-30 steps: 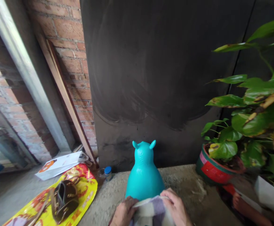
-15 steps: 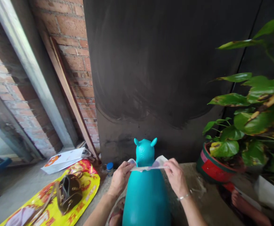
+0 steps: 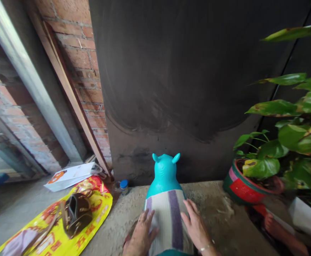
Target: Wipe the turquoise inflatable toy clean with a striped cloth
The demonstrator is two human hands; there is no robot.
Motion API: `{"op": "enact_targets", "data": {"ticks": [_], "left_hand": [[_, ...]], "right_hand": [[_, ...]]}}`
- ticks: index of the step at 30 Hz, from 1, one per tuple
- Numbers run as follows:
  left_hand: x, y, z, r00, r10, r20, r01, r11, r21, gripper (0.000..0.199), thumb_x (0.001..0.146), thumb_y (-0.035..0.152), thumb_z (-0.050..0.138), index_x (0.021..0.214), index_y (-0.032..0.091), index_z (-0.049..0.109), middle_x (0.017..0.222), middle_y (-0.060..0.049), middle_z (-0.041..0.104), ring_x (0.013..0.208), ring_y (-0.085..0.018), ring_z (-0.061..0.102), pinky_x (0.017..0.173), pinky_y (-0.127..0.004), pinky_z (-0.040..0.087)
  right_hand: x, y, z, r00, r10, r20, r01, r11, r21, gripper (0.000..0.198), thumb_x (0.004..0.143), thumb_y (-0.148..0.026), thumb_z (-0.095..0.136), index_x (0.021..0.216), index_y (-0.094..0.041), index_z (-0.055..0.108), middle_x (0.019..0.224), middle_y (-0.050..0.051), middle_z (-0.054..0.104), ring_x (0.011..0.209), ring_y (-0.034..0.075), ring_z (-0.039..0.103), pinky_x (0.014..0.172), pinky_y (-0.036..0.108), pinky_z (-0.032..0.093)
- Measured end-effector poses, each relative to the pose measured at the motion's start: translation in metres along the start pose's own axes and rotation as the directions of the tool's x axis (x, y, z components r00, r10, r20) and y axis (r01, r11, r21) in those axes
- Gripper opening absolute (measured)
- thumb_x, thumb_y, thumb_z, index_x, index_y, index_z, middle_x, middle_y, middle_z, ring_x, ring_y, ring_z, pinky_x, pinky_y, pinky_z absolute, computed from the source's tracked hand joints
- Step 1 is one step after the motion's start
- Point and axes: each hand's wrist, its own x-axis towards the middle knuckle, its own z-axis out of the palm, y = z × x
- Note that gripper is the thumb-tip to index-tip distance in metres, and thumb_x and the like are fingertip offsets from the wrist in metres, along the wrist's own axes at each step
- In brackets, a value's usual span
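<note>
A turquoise inflatable animal toy (image 3: 165, 174) with two small ears stands in front of me, its head toward the dark board. Over its back lies a white cloth (image 3: 164, 209) with purple stripes, spread out. My left hand (image 3: 142, 231) rests at the cloth's left side, fingers apart. On the right side my right hand (image 3: 195, 224), with a bracelet at the wrist, lies against the cloth's edge with its fingers stretched out. Neither hand grips anything.
A dark board (image 3: 171, 78) stands behind the toy. At left, a brown handbag (image 3: 77, 215) lies on a yellow plastic sheet (image 3: 94, 217), near a blue-lidded jar (image 3: 124, 186) and a white paper bag (image 3: 72, 176). At right are a potted plant (image 3: 247, 188) and another person's bare foot (image 3: 271, 222).
The cloth, held stretched between both hands behind the toy's head, now lies flat over its back. Both hands have let go of it and come down toward me.
</note>
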Motion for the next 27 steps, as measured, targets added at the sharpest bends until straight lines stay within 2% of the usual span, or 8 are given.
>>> {"op": "enact_targets", "data": {"ticks": [3, 6, 8, 13, 17, 21, 24, 27], "left_hand": [[0.012, 0.013, 0.017, 0.997, -0.038, 0.066, 0.036, 0.999, 0.034, 0.080, 0.081, 0.049, 0.049, 0.147, 0.013, 0.024, 0.160, -0.014, 0.013, 0.147, -0.026, 0.008, 0.120, -0.042, 0.021], [0.026, 0.017, 0.033, 0.980, -0.152, 0.132, 0.139, 0.985, 0.104, 0.103, 0.068, 0.063, 0.059, 0.148, 0.014, 0.015, 0.158, -0.017, 0.002, 0.146, -0.033, 0.000, 0.117, -0.053, 0.022], [0.038, 0.015, 0.039, 0.979, -0.159, 0.126, 0.147, 0.984, 0.102, 0.107, 0.066, 0.067, 0.059, 0.148, 0.016, 0.012, 0.158, -0.017, -0.002, 0.145, -0.035, -0.004, 0.115, -0.056, 0.022], [0.074, 0.008, 0.034, 0.993, -0.091, 0.074, 0.088, 0.995, 0.042, 0.104, 0.067, 0.066, 0.058, 0.148, 0.022, 0.009, 0.158, -0.012, -0.008, 0.144, -0.032, -0.012, 0.117, -0.056, 0.015], [0.079, 0.015, 0.023, 0.993, -0.091, 0.073, 0.090, 0.996, 0.025, 0.103, 0.069, 0.065, 0.056, 0.148, 0.022, 0.008, 0.159, -0.012, -0.008, 0.144, -0.031, -0.012, 0.117, -0.055, 0.015], [0.056, 0.024, 0.019, 0.980, -0.116, 0.161, 0.101, 0.990, 0.098, 0.107, 0.066, 0.064, 0.060, 0.148, 0.023, 0.004, 0.159, -0.010, -0.008, 0.145, -0.030, -0.009, 0.117, -0.054, 0.018], [0.034, 0.029, 0.028, 0.965, -0.128, 0.230, 0.082, 0.976, 0.200, 0.081, 0.080, 0.052, 0.048, 0.147, 0.028, 0.009, 0.158, -0.008, -0.002, 0.145, -0.028, -0.003, 0.117, -0.055, 0.018], [0.018, 0.032, 0.042, 0.966, -0.158, 0.206, 0.122, 0.976, 0.179, 0.062, 0.089, 0.045, 0.031, 0.146, 0.029, 0.014, 0.156, -0.010, 0.003, 0.145, -0.028, 0.004, 0.116, -0.058, 0.016]], "right_hand": [[0.022, -0.028, 0.029, 0.999, 0.038, 0.033, -0.033, 0.991, -0.128, 0.055, 0.093, -0.039, 0.035, 0.146, -0.025, 0.034, 0.156, 0.006, 0.024, 0.143, 0.030, 0.022, 0.111, 0.055, 0.032], [0.028, -0.036, 0.062, 0.986, 0.128, 0.112, -0.095, 0.961, -0.261, 0.054, 0.094, -0.039, 0.034, 0.147, -0.032, 0.030, 0.157, 0.002, 0.017, 0.144, 0.033, 0.015, 0.108, 0.067, 0.028], [0.034, -0.034, 0.076, 0.982, 0.154, 0.114, -0.113, 0.946, -0.305, 0.054, 0.095, -0.038, 0.030, 0.148, -0.033, 0.026, 0.158, 0.001, 0.011, 0.145, 0.033, 0.011, 0.108, 0.067, 0.026], [0.070, -0.029, 0.082, 0.981, 0.172, 0.087, -0.133, 0.931, -0.339, 0.055, 0.096, -0.037, 0.026, 0.150, -0.028, 0.017, 0.159, 0.003, 0.004, 0.145, 0.032, 0.006, 0.107, 0.068, 0.024], [0.080, -0.036, 0.080, 0.979, 0.194, 0.067, -0.162, 0.930, -0.329, 0.055, 0.097, -0.040, 0.023, 0.150, -0.028, 0.015, 0.159, 0.003, 0.005, 0.145, 0.033, 0.007, 0.104, 0.072, 0.026], [0.045, -0.034, 0.083, 0.963, 0.264, 0.047, -0.237, 0.920, -0.312, 0.056, 0.096, -0.043, 0.020, 0.150, -0.026, 0.020, 0.158, 0.004, 0.010, 0.144, 0.036, 0.016, 0.097, 0.074, 0.033], [-0.003, -0.010, 0.096, 0.970, 0.242, -0.015, -0.235, 0.921, -0.312, 0.056, 0.092, -0.046, 0.033, 0.144, -0.026, 0.039, 0.153, 0.007, 0.030, 0.137, 0.041, 0.032, 0.096, 0.072, 0.038], [-0.039, 0.023, 0.112, 0.989, 0.115, -0.095, -0.135, 0.962, -0.237, 0.050, 0.084, -0.050, 0.051, 0.127, -0.026, 0.061, 0.134, 0.012, 0.055, 0.126, 0.042, 0.047, 0.103, 0.063, 0.040]]}}
